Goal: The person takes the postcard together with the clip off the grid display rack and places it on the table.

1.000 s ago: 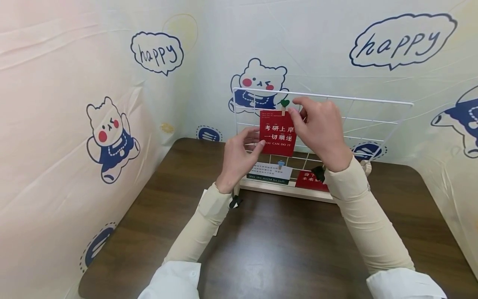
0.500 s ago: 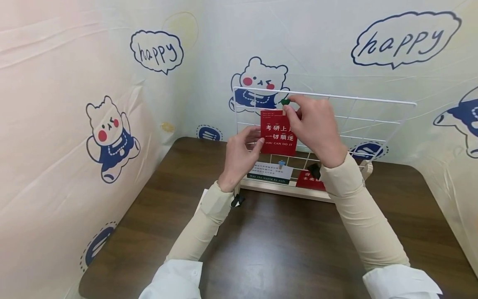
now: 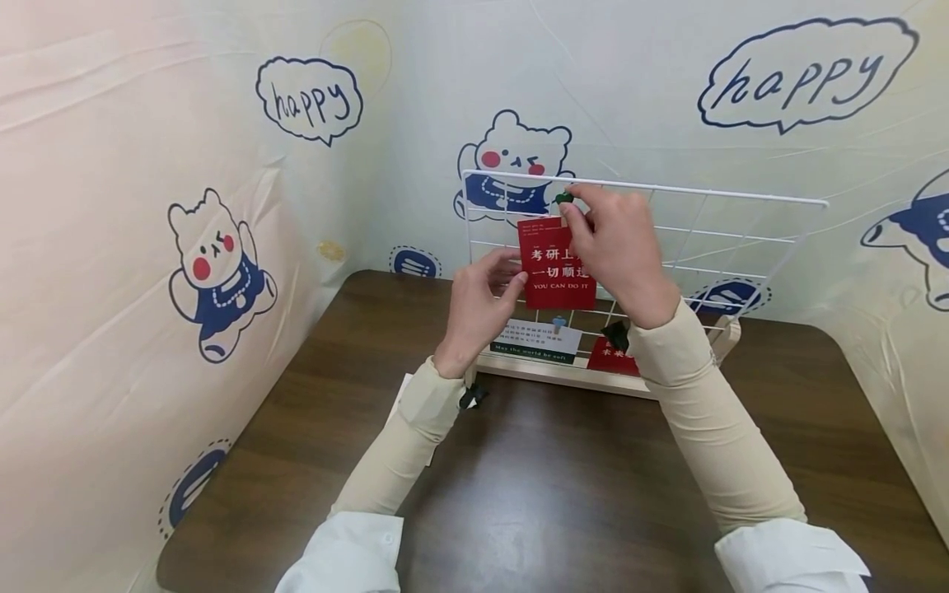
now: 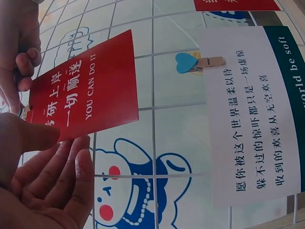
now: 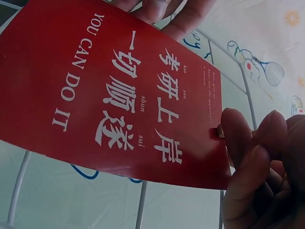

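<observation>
A red card (image 3: 552, 276) with white lettering hangs in front of a white wire grid rack (image 3: 734, 198). My left hand (image 3: 478, 309) pinches the card by its left edge, thumb in front and fingers behind. At the card's top edge is a small clothespin with a green heart (image 3: 563, 198), pinched between thumb and forefinger of my right hand (image 3: 623, 247). In the right wrist view those fingers cover most of the clothespin, so its bite on card and wire is hidden.
Lower on the rack hang a white and green card (image 4: 248, 119), held by a blue heart clothespin (image 4: 187, 62), and another red card (image 3: 610, 356). The rack's wooden base (image 3: 563, 375) stands on a brown table (image 3: 519, 494). White paper (image 3: 400, 395) lies partly under the left forearm.
My right hand has moved slightly left, and its thumb and forefinger have closed on the green heart clothespin. The red card has shifted a little right; the left hand keeps its grip.
</observation>
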A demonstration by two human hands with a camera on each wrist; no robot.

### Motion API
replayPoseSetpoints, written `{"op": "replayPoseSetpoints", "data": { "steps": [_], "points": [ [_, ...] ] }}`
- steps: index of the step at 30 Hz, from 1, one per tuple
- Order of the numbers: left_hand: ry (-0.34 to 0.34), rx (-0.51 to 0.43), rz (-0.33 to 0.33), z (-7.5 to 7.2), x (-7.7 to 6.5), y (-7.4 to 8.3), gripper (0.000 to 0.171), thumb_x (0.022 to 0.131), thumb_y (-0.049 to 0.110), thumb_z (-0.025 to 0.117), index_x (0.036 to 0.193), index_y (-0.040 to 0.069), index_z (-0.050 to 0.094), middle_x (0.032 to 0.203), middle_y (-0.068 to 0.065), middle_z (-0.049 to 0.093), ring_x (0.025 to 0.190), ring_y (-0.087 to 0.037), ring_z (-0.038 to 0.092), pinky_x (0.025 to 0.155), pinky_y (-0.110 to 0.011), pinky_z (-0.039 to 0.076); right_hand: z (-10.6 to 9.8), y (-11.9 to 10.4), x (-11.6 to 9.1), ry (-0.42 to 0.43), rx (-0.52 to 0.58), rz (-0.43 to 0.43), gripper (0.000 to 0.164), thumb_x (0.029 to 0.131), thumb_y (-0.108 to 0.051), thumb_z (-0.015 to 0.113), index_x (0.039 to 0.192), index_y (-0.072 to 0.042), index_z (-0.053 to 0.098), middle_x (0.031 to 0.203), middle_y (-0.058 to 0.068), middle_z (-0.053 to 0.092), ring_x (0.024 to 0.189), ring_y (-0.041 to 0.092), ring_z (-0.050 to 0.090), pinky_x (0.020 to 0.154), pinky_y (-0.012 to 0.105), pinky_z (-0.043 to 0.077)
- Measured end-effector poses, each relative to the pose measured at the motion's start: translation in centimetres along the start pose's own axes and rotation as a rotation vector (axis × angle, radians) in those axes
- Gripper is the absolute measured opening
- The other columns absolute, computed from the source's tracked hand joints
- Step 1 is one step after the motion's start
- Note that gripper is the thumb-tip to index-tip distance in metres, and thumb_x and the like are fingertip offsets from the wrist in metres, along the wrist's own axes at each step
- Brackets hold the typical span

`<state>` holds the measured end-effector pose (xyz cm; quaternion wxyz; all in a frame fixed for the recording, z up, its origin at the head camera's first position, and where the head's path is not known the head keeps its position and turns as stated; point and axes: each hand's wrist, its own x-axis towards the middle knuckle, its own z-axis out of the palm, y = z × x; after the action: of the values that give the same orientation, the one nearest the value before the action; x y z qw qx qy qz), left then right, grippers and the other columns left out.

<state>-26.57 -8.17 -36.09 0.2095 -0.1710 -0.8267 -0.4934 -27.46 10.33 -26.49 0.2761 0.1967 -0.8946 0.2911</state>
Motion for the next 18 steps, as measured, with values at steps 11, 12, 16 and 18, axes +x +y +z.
{"op": "replayPoseSetpoints", "data": {
  "steps": [11, 12, 16, 18],
  "points": [
    [-0.013, -0.013, 0.002, 0.08, 0.09, -0.02, 0.031, 0.098, 0.016, 0.072, 0.128, 0.009, 0.071, 0.115, -0.009, 0.08, 0.094, -0.018, 0.079, 0.08, -0.029, 0.065, 0.55, -0.27, -0.01, 0.021, 0.026, 0.023, 0.034, 0.107, -0.018, 0.058, 0.132, 0.001, 0.069, 0.088, 0.025, 0.077, 0.066, 0.035, 0.073, 0.069, 0.047, 0.064],
    [-0.013, -0.014, 0.001, 0.07, 0.09, 0.01, 0.031, 0.098, 0.016, 0.072, 0.128, 0.009, 0.071, 0.115, -0.009, 0.08, 0.094, -0.018, 0.079, 0.08, -0.029, 0.065, 0.56, -0.29, -0.01, 0.024, 0.027, 0.024, 0.033, 0.107, -0.018, 0.058, 0.131, 0.001, 0.07, 0.09, 0.025, 0.078, 0.066, 0.035, 0.073, 0.07, 0.047, 0.064],
    [-0.012, -0.02, -0.004, 0.05, 0.13, 0.05, 0.031, 0.099, 0.016, 0.071, 0.129, 0.009, 0.071, 0.116, -0.009, 0.08, 0.096, -0.019, 0.079, 0.081, -0.03, 0.065, 0.57, -0.3, -0.06, 0.032, 0.033, 0.026, 0.032, 0.107, -0.018, 0.057, 0.129, 0.001, 0.071, 0.091, 0.024, 0.078, 0.066, 0.034, 0.073, 0.067, 0.045, 0.063],
    [-0.008, -0.02, -0.004, 0.01, 0.16, 0.04, 0.03, 0.099, 0.015, 0.071, 0.128, 0.008, 0.071, 0.116, -0.01, 0.08, 0.096, -0.019, 0.079, 0.081, -0.031, 0.065, 0.57, -0.29, -0.06, 0.039, 0.039, 0.021, 0.031, 0.107, -0.018, 0.058, 0.127, 0.001, 0.072, 0.09, 0.023, 0.078, 0.065, 0.034, 0.072, 0.065, 0.04, 0.061]
  ]
}}
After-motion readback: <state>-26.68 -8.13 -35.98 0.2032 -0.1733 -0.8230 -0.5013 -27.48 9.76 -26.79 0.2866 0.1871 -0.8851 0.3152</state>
